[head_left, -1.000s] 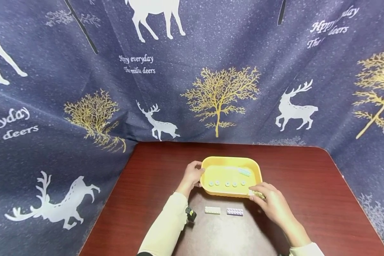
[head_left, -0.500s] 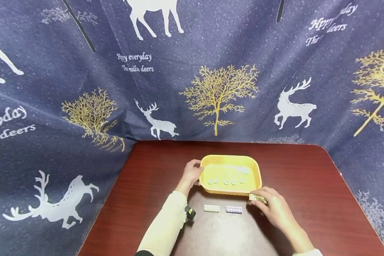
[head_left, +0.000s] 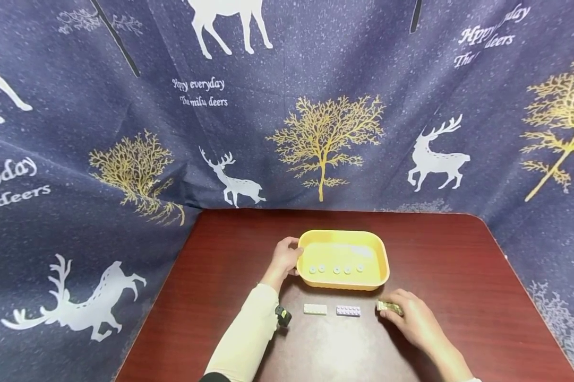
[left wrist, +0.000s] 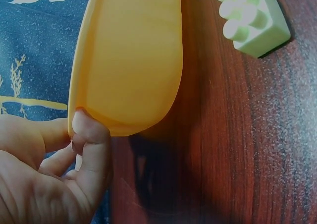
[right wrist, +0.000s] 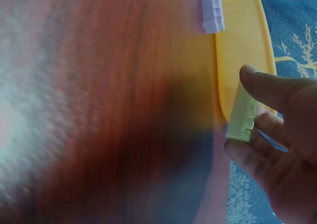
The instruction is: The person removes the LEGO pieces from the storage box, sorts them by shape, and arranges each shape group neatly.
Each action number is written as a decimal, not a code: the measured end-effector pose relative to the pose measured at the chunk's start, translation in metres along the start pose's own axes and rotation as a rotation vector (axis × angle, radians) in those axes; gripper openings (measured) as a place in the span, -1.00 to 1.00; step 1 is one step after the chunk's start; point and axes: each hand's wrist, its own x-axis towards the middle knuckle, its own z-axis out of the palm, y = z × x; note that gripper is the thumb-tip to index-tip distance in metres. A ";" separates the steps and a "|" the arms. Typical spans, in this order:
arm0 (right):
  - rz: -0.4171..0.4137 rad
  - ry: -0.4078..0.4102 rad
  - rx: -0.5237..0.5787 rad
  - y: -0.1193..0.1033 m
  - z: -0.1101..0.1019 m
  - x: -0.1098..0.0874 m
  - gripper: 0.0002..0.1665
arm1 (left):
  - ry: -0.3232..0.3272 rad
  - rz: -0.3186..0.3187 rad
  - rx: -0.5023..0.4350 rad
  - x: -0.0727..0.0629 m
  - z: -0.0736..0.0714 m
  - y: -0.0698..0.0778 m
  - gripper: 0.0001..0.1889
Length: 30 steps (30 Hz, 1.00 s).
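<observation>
My left hand [head_left: 284, 258] pinches the left end of a yellow plastic tray [head_left: 342, 286], thumb over the rim in the left wrist view. Off the tray's front right corner, my right hand [head_left: 413, 318] holds a pale green toy building brick [right wrist: 241, 116] between thumb and fingers, studs toward the palm. Two more bricks lie side by side on the table in front of the tray: a pale green one [left wrist: 265, 35] on the left and a purple one [head_left: 348, 311] on the right, both with studs up. Several small round pale pieces [head_left: 336, 270] sit in a row inside the tray.
The dark red wooden table [head_left: 449, 254] reaches back to a blue cloth [head_left: 267, 122] printed with deer and trees, hung behind it and at the sides. Bright glare lies on the tabletop nearest the person.
My right hand has drawn the green brick from the tray's front right corner toward the person and slightly right. The left hand keeps its hold on the tray. The view has shifted slightly.
</observation>
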 end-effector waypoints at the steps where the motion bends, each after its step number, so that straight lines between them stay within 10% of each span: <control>1: 0.006 -0.020 -0.002 0.000 0.001 0.000 -0.66 | 0.000 -0.002 -0.002 0.000 0.000 0.000 -0.62; 30: -0.003 -0.102 -0.078 -0.007 0.017 0.001 -0.66 | -0.013 -0.012 -0.015 0.001 -0.001 -0.001 -0.62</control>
